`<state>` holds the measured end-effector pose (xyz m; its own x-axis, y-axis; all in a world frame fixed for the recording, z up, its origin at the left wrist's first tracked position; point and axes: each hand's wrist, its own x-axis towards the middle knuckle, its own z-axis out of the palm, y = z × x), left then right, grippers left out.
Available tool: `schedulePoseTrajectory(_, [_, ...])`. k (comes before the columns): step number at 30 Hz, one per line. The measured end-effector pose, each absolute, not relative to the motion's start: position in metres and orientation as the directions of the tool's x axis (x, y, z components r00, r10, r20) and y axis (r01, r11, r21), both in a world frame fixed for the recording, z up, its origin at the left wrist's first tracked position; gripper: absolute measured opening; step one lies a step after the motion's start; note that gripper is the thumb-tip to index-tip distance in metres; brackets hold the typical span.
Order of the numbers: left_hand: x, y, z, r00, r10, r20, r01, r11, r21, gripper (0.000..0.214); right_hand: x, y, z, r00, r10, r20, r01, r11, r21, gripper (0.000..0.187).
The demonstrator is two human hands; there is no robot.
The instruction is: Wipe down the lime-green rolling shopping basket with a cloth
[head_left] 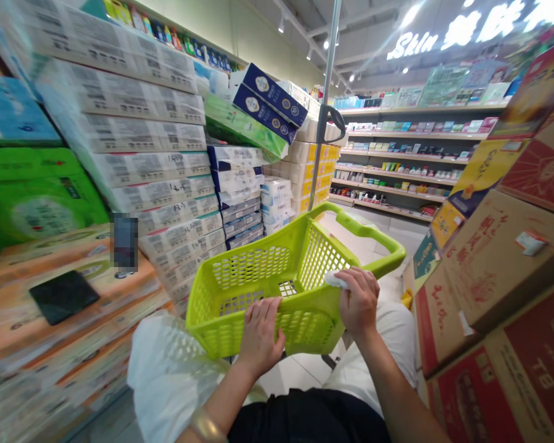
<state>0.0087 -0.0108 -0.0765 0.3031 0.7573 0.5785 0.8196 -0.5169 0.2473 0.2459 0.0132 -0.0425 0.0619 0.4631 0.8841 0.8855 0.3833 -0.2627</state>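
Basket point(240, 283): lime-green perforated plastic

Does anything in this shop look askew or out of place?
Yes: two dark blue boxes lie tilted atop the stacked packs, resting on a slanted green pack. The green basket looks intact.

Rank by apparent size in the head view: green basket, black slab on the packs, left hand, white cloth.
1. green basket
2-3. black slab and left hand: look alike, not ranked
4. white cloth, partly hidden in the right hand
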Motion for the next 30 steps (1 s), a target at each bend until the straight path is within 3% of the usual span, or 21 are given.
schedulePoseTrajectory(3, [0.01,-0.01,-0.077,0.302,0.752,0.587,0.819,-0.519,0.244,0.059,0.236,0.012,-0.044,0.096,0.464,0.881,0.878,0.377,-0.295,0.028])
schedulePoseTrajectory(8, [0.009,-0.011,-0.077,0.3,0.755,0.583,0.826,-0.512,0.237,0.058,0.194,-0.001,-0.05,-0.069,0.564,0.823,0.827,0.494,-0.269,0.032])
schedulePoseTrajectory(11, [0.008,-0.012,-0.077,0.308,0.753,0.581,0.827,-0.514,0.228,0.06,0.194,-0.002,-0.049,-0.111,0.564,0.818,0.82,0.517,-0.246,0.032])
schedulePoseTrajectory(20, [0.009,-0.011,-0.08,0.302,0.737,0.605,0.823,-0.521,0.225,0.057,0.247,0.015,-0.038,0.144,0.402,0.904,0.889,0.348,-0.296,0.028])
schedulePoseTrajectory(26, [0.009,-0.011,-0.078,0.299,0.734,0.61,0.828,-0.517,0.216,0.059,0.202,0.003,-0.049,-0.034,0.522,0.852,0.846,0.47,-0.253,0.029])
schedulePoseTrajectory(30, [0.008,-0.012,-0.077,0.305,0.738,0.602,0.832,-0.514,0.207,0.06,0.209,0.003,-0.049,-0.05,0.518,0.854,0.849,0.472,-0.237,0.03])
